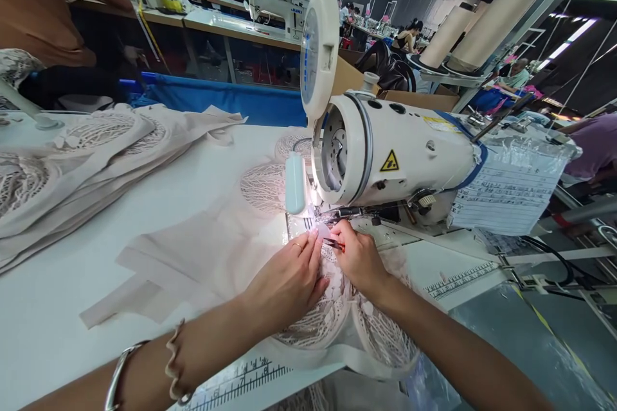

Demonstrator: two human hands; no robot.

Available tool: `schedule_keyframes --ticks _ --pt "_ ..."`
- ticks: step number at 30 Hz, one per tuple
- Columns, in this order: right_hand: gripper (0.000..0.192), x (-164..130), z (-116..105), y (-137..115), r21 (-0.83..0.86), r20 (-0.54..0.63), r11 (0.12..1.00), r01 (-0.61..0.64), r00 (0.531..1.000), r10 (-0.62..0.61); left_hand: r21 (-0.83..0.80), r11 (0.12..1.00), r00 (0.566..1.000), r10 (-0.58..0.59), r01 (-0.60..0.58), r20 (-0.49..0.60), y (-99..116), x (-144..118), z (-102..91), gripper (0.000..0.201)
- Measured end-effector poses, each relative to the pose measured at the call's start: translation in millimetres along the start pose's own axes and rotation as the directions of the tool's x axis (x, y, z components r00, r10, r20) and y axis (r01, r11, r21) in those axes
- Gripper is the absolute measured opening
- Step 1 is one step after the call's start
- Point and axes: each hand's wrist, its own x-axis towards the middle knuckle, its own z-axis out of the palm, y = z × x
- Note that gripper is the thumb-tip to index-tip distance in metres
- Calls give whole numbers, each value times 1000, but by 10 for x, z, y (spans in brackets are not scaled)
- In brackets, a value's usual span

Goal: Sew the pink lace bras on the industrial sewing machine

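**Operator:** Hands first. My left hand lies flat on the lace garment, fingers together and stretched toward the needle area. It presses the cloth down and its grip closes on nothing. There is a ring on one finger, and two bracelets sit on the wrist.

**Colleague:** And the right one?

**Operator:** My right hand is just beside the left, at about 3 o'clock from it. Its grip is closed on a small red-handled tool, pinched between thumb and fingers. The tip points to 9 o'clock, toward a small pale tab of cloth under the machine head. I cannot tell if the tool is a snipper or tweezers.

**Colleague:** Where is the garment exactly?

**Operator:** It lies on the white desk, under both hands, and its near part hangs over the desk edge at 6 o'clock. The far end goes under the presser foot of the sewing machine, which stands at 12 o'clock from my hands. A small lamp on the machine shines on that place.

**Colleague:** Other things about?

**Operator:** Beige fabric pieces spread at 9 o'clock from the hands, touching the garment. A bigger pile of lace garments rests well apart, at 10 o'clock. A printed ruler strip runs on the desk at 3 o'clock. A paper sheet in plastic hangs at the machine's right end. Other people sit at machines far behind.
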Motion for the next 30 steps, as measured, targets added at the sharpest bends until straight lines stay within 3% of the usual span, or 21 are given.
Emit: schedule_keyframes --ticks 10,24,30 --pt "10 38 -12 27 140 -92 988 -62 993 76 53 998 999 32 -34 43 27 12 -32 48" --pt "8 48 -47 0 175 -81 979 -106 989 122 -35 999 1000 -1 2 28 30 3 -6 44" --pt "8 57 -56 -19 137 -31 985 -108 993 113 -2 1000 1000 -2 2 27 29 -4 5 49"
